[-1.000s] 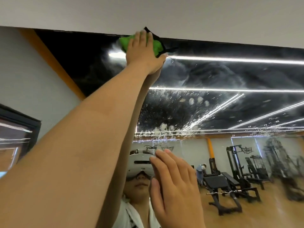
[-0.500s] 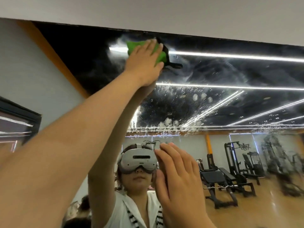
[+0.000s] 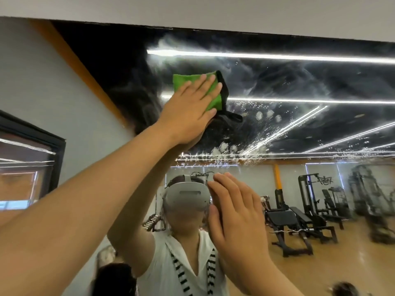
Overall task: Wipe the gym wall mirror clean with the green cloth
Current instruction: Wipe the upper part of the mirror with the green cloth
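I see the mirror filling most of the frame, smeared and spotted with droplets across its upper half. My left hand, fingers straight, presses the cloth flat on the glass at upper centre. My right hand rests flat-fingered against the glass at lower centre.

The green cloth is bright green with black trim. The mirror has white foamy dots and streaks over a dark reflection. In the reflection, the headset and top are white, the straps black-and-white striped, the benches black.
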The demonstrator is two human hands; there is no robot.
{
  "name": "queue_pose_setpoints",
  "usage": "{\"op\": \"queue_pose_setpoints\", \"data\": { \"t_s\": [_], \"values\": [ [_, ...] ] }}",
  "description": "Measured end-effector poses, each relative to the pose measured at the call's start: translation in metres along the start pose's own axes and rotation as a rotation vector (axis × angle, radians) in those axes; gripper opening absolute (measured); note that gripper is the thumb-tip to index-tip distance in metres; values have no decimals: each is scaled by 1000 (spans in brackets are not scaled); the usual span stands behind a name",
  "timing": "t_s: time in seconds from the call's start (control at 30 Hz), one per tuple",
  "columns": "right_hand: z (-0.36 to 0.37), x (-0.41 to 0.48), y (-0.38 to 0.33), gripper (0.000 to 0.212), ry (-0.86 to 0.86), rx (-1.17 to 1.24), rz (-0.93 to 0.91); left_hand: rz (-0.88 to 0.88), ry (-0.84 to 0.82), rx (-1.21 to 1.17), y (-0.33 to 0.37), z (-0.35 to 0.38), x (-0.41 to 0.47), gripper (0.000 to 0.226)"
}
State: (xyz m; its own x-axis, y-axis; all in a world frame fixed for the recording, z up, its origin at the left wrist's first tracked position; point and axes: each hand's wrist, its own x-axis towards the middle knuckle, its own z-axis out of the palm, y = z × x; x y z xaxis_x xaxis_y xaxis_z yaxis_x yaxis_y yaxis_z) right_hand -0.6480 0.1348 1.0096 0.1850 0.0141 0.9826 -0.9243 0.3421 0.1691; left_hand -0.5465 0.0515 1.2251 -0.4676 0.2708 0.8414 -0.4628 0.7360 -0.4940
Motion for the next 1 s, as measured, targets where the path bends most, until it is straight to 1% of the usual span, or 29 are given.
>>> {"op": "queue_pose_setpoints", "data": {
  "t_s": [0.07, 0.17, 0.23, 0.27, 0.37, 0.43, 0.5, 0.63, 0.7, 0.73, 0.8, 0.87, 0.9, 0.93, 1.0],
  "values": [
    [1, -1, 0, 41, 2, 4, 2, -6, -6, -4, -13, -4, -3, 60],
    [3, -2, 1, 42, 6, 13, 0, -160, 13, 17, -30, -7, -5, 60],
    [4, -2, 2, 42, 9, 17, -2, -214, 46, 43, -20, -1, -15, 61],
    [5, -2, 2, 42, 8, 14, -5, -188, 53, 39, -9, 5, -23, 61],
    [5, -1, 3, 41, 7, -3, -11, 21, 23, 2, 16, 16, -54, 64],
    [4, -2, 2, 41, 9, -3, -14, 99, -16, 5, 14, 16, -63, 67],
    [3, -1, 3, 41, 10, -2, -19, 77, -18, 16, 2, 13, -62, 69],
    [4, -1, 2, 41, 14, -9, -23, -125, 31, 4, -15, 7, -62, 67],
    [4, -1, 2, 41, 9, -12, -15, -171, 48, 2, -7, 10, -73, 68],
    [3, -1, 2, 42, 2, -10, -12, -140, 46, 8, 0, 13, -82, 68],
    [1, -1, 1, 43, -14, -5, 2, 7, 24, 14, 10, 22, -102, 64],
    [-1, -1, 0, 43, -26, -6, 14, 137, -11, 22, 6, 24, -113, 62],
    [-2, -1, -1, 43, -26, -5, 14, 154, -12, 25, -1, 23, -113, 61],
    [-2, -1, -1, 42, -22, -1, 9, 133, -5, 21, -8, 21, -111, 61],
    [-1, -1, 0, 41, -10, 7, 3, -5, 37, -15, -13, 18, -106, 60]
  ]
}}
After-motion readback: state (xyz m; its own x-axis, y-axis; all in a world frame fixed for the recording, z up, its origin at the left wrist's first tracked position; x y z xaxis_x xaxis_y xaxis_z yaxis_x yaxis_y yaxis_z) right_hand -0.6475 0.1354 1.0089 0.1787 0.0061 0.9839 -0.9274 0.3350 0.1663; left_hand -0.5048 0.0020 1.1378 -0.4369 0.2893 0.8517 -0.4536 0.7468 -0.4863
